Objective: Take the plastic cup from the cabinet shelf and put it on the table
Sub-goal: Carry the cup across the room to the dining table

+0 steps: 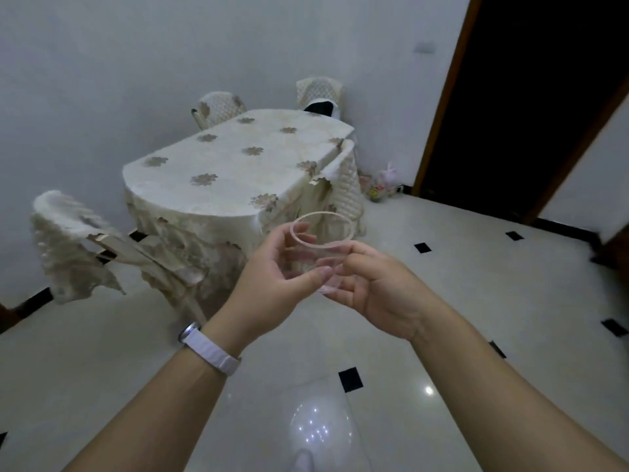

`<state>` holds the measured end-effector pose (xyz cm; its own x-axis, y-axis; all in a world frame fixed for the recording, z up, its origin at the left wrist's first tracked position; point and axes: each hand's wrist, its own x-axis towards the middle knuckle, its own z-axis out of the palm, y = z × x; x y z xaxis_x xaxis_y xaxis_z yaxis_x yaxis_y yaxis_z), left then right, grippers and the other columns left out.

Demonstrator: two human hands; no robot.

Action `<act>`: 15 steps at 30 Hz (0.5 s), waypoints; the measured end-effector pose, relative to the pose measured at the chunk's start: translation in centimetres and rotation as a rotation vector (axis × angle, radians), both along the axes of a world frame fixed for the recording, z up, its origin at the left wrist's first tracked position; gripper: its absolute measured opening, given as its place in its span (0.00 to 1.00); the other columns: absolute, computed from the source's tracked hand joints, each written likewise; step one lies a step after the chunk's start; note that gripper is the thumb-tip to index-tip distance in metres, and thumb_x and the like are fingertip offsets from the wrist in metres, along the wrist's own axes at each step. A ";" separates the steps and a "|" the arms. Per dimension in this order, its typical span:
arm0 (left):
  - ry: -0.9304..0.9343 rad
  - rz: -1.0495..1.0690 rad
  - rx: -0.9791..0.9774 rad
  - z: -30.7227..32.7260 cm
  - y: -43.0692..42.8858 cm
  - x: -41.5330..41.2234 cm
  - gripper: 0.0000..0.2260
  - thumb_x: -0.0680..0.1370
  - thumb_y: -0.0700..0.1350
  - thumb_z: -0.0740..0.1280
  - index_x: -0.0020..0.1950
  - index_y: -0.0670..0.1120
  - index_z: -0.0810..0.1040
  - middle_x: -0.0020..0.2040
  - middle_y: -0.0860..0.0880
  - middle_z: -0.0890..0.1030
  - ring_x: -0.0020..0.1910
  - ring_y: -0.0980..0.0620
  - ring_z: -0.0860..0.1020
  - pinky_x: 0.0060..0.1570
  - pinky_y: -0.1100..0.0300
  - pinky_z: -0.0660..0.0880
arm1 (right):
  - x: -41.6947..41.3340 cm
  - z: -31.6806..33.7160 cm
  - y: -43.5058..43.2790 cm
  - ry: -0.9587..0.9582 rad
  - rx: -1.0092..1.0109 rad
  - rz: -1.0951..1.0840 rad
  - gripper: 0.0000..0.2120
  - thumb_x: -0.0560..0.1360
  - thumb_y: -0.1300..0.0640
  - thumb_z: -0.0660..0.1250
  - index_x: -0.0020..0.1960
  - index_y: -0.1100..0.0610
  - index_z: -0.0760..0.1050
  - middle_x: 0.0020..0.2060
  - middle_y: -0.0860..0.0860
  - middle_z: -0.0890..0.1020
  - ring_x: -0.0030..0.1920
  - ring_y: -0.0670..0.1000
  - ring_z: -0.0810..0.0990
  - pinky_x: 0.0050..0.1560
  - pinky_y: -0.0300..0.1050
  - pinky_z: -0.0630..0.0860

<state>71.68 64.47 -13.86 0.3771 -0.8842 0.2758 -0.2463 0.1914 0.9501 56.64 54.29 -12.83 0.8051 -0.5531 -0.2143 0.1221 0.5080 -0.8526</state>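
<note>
A clear plastic cup [321,243] is held upright in mid-air between both hands, its round rim facing up. My left hand [272,270], with a white watch strap on the wrist, wraps the cup's left side, thumb at the base. My right hand [371,284] pinches the cup's right wall and bottom. The table [238,165], covered with a cream flowered cloth, stands beyond the hands, a step away across the floor. The cabinet is out of view.
Covered chairs stand around the table: one at the near left [71,243], two at the far side [221,107], one on the right [347,178]. A dark doorway [531,97] opens at the right. Small items [381,185] lie in the corner. The floor is glossy white tile.
</note>
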 end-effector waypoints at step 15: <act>-0.008 -0.333 -0.003 1.1 -21.6 4.1 0.26 0.69 0.47 0.76 0.65 0.52 0.72 0.58 0.47 0.78 0.55 0.52 0.80 0.55 0.45 0.78 | 1.5 2.0 -14.8 0.075 -0.048 -0.361 0.17 0.74 0.70 0.62 0.62 0.62 0.73 0.48 0.59 0.81 0.42 0.54 0.83 0.53 0.50 0.79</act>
